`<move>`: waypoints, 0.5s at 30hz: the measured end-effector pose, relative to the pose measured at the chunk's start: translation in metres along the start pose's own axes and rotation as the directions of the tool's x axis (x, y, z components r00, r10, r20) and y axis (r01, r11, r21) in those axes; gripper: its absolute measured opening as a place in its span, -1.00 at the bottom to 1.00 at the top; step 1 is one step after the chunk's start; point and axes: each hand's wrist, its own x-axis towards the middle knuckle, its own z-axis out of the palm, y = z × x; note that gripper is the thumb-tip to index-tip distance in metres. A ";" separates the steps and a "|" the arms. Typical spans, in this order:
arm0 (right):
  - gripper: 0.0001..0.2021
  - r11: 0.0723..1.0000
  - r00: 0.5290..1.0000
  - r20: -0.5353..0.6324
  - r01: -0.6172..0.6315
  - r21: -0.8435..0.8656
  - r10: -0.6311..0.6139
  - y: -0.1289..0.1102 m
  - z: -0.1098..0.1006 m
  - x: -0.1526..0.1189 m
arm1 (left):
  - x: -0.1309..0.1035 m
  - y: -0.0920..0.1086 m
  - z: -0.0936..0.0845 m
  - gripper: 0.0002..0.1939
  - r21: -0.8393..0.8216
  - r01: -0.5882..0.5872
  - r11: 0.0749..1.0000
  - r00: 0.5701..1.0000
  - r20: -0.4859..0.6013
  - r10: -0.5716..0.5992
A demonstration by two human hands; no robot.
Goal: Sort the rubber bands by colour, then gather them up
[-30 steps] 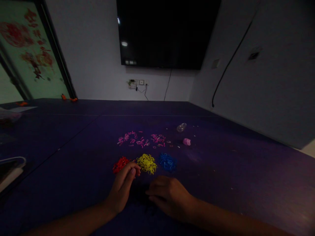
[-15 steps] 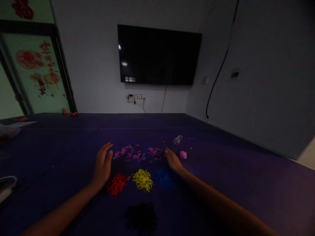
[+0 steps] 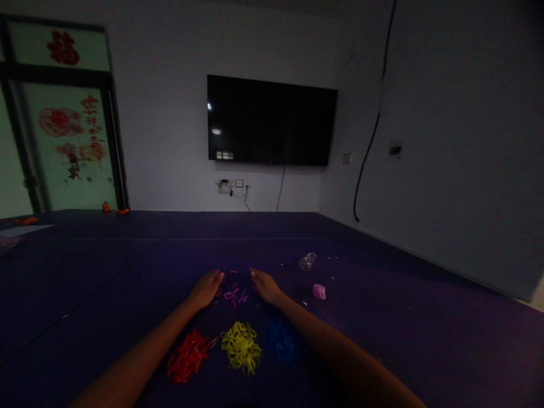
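Note:
Small pink elastic bands (image 3: 236, 294) lie bunched on the dark purple table (image 3: 425, 317). My left hand (image 3: 205, 289) rests flat at their left side and my right hand (image 3: 265, 285) at their right side, both cupped around them with fingers extended. Nearer to me sit three separate heaps of bands: a red heap (image 3: 187, 356), a yellow heap (image 3: 240, 345) and a blue heap (image 3: 281, 341). My forearms pass beside these heaps.
A small pink object (image 3: 319, 291) and a clear plastic item (image 3: 307, 261) lie to the right of my hands. A black screen (image 3: 270, 121) hangs on the far wall. A door with red decorations (image 3: 68, 147) stands at left. The room is dim.
Both hands have moved inward from the spread pink bands' outer ends, pushing them into a tighter bunch. The camera has tilted upward; the black heap has dropped out of view.

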 end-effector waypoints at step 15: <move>-0.19 0.958 0.996 0.084 0.015 0.285 -0.041 0.001 0.006 0.027 | 0.027 0.004 0.018 -0.30 -0.281 -0.024 0.959 0.996 0.070 0.046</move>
